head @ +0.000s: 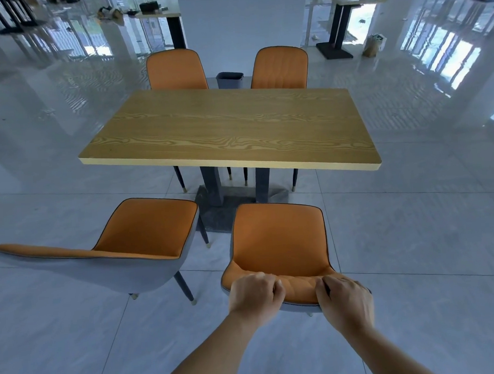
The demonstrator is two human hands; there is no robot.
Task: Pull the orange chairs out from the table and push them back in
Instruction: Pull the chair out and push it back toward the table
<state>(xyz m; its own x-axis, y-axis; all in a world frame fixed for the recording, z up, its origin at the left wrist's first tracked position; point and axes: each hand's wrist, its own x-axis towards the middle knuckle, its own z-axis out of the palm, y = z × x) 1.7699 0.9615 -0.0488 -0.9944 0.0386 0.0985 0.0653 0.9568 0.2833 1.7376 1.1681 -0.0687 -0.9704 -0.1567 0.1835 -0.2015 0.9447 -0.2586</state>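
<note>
Left hand (253,292) and right hand (345,299) are gripping the near-right orange chair's (277,237) backrest top; uneven pushing risks skewing it against the table (228,130).

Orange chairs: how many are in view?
4. The far left chair and far right chair are tucked behind the table. The near left chair stands pulled out, sideways. The left hand and right hand grip the backrest of the near right chair. None seems hidden.

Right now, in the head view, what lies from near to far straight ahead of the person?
The left hand and right hand, fingers curled over the backrest → held chair → table → bin → white pillar.
</note>
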